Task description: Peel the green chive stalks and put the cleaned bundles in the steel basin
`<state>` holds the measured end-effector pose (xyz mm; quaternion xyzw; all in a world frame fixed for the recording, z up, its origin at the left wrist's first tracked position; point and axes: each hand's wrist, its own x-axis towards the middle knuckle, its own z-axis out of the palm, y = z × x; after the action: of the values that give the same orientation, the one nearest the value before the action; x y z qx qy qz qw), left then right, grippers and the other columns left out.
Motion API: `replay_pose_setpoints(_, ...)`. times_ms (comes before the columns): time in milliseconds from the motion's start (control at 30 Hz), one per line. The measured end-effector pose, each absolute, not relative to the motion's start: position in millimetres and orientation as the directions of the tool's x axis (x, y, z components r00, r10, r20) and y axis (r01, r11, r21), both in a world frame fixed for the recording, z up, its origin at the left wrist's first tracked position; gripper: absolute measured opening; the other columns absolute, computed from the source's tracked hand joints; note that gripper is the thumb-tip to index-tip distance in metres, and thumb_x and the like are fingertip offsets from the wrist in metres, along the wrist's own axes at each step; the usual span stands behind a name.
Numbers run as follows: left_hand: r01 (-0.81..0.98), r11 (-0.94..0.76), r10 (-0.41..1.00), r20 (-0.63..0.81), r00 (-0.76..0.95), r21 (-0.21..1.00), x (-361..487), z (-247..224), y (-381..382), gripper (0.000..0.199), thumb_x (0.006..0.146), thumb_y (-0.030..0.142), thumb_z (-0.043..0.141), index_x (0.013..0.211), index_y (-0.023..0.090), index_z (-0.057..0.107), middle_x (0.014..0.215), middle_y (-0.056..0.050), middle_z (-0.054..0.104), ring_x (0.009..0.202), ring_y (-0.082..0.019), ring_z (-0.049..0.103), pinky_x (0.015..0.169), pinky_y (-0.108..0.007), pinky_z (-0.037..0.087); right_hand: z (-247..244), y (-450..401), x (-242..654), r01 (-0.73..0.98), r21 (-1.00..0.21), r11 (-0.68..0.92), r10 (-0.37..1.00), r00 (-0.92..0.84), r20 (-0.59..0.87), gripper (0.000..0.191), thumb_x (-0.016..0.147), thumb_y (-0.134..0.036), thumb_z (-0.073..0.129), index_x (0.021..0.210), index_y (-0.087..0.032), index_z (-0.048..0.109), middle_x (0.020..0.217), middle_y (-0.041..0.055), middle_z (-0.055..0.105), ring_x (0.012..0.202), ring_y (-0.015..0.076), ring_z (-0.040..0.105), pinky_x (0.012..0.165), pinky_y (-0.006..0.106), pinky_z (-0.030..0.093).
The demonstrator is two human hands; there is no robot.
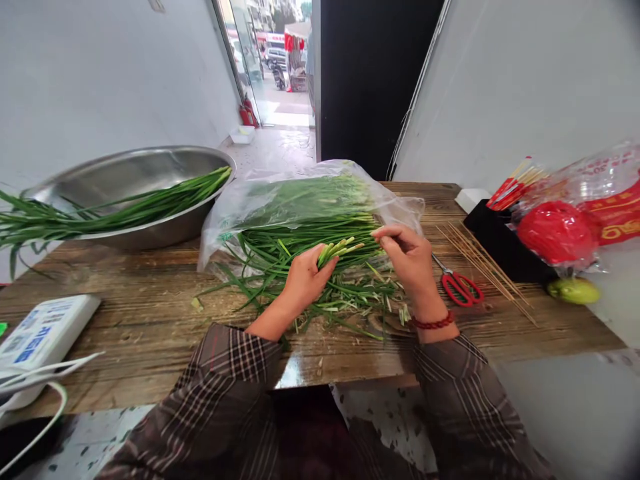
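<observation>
My left hand is closed around a small bunch of garlic chives, their pale cut ends pointing up and to the right. To its right, my right hand has thumb and forefinger pinched together at the stem ends of a big pile of chives. Anything between those fingertips is too small to make out. The pile lies partly inside a clear plastic bag. Loose chive trimmings are scattered on the table below both hands. Red-handled scissors rest to the right of my right hand.
A steel basin at the left holds long chives hanging over its rim. Thin wooden skewers lie beside a black box and a red plastic bag. A white device with cables sits front left on the wooden table.
</observation>
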<state>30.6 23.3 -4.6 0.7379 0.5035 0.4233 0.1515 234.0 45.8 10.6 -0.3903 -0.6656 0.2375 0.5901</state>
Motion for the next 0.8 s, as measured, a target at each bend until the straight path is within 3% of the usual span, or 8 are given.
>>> replay_pose_setpoints(100, 0.609, -0.438, 0.871, 0.479, 0.107, 0.661, 31, -5, 23, 0.023, 0.087, 0.032, 0.053, 0.068, 0.019, 0.051, 0.065, 0.001, 0.054, 0.063, -0.013, 0.049, 0.060, -0.024, 0.036, 18, 41, 235, 0.320, -0.660, 0.679, 0.726, -0.161, 0.669, 0.017, 0.088, -0.028, 0.057, 0.077, -0.025, 0.069, 0.083, 0.0021, 0.068, 0.084, 0.0185, 0.063, 0.081, 0.037, 0.049)
replay_pose_setpoints(167, 0.611, -0.436, 0.873, 0.475, 0.110, 0.660, 30, -6, 23, 0.022, 0.087, 0.032, 0.054, 0.070, 0.019, 0.053, 0.067, 0.001, 0.056, 0.063, -0.013, 0.049, 0.061, -0.025, 0.036, 17, 41, 232, 0.384, -0.577, 0.721, 0.679, -0.221, 0.700, 0.009, 0.085, -0.030, 0.063, 0.085, -0.026, 0.071, 0.090, 0.0033, 0.069, 0.091, 0.0203, 0.062, 0.086, 0.040, 0.048)
replay_pose_setpoints(267, 0.622, -0.437, 0.876, 0.464, 0.130, 0.650, 30, -8, 23, 0.019, 0.086, 0.031, 0.055, 0.071, 0.019, 0.055, 0.068, 0.000, 0.058, 0.064, -0.014, 0.050, 0.061, -0.024, 0.037, 9, 43, 228, 0.482, -0.481, 0.732, 0.660, -0.330, 0.674, 0.015, 0.084, -0.032, 0.066, 0.098, -0.027, 0.070, 0.098, 0.0054, 0.069, 0.098, 0.0229, 0.060, 0.089, 0.042, 0.044)
replay_pose_setpoints(333, 0.631, -0.439, 0.876, 0.463, 0.140, 0.640, 30, -9, 23, 0.019, 0.085, 0.030, 0.055, 0.070, 0.019, 0.055, 0.067, 0.001, 0.057, 0.063, -0.013, 0.050, 0.061, -0.024, 0.037, 4, 44, 226, 0.523, -0.461, 0.717, 0.675, -0.357, 0.646, 0.013, 0.086, -0.033, 0.064, 0.094, -0.027, 0.071, 0.094, 0.0056, 0.070, 0.095, 0.0231, 0.059, 0.087, 0.042, 0.043)
replay_pose_setpoints(433, 0.636, -0.447, 0.869, 0.476, 0.140, 0.629, 29, -9, 23, 0.021, 0.086, 0.031, 0.055, 0.069, 0.018, 0.054, 0.066, 0.001, 0.056, 0.062, -0.013, 0.048, 0.060, -0.024, 0.036, -1, 45, 221, 0.481, -0.525, 0.702, 0.697, -0.313, 0.645, 0.010, 0.086, -0.033, 0.064, 0.085, -0.026, 0.071, 0.087, 0.0048, 0.070, 0.089, 0.0215, 0.059, 0.085, 0.041, 0.044)
replay_pose_setpoints(533, 0.635, -0.449, 0.865, 0.483, 0.133, 0.629, 30, -9, 22, 0.024, 0.088, 0.031, 0.054, 0.068, 0.018, 0.052, 0.065, 0.001, 0.054, 0.061, -0.012, 0.047, 0.060, -0.024, 0.036, -6, 44, 212, 0.319, -0.695, 0.644, 0.763, -0.218, 0.608, 0.011, 0.085, -0.032, 0.064, 0.080, -0.025, 0.070, 0.083, 0.0031, 0.069, 0.085, 0.0187, 0.061, 0.082, 0.037, 0.046)
replay_pose_setpoints(667, 0.651, -0.436, 0.877, 0.457, 0.151, 0.621, 31, -10, 22, 0.022, 0.087, 0.030, 0.054, 0.069, 0.018, 0.055, 0.067, 0.001, 0.056, 0.063, -0.012, 0.049, 0.063, -0.024, 0.037, -16, 45, 200, 0.055, -0.923, 0.382, 0.923, -0.075, 0.378, 0.016, 0.079, -0.037, 0.067, 0.078, -0.021, 0.067, 0.080, 0.0008, 0.068, 0.076, 0.0146, 0.059, 0.073, 0.030, 0.047)
replay_pose_setpoints(800, 0.647, -0.425, 0.883, 0.448, 0.142, 0.633, 31, -10, 22, 0.024, 0.087, 0.033, 0.053, 0.068, 0.018, 0.053, 0.066, 0.001, 0.055, 0.063, -0.012, 0.048, 0.063, -0.024, 0.038, -16, 49, 203, -0.164, -0.966, 0.198, 0.980, 0.011, 0.199, 0.026, 0.074, -0.044, 0.069, 0.077, -0.019, 0.065, 0.074, -0.0001, 0.064, 0.065, 0.0110, 0.053, 0.062, 0.025, 0.044)
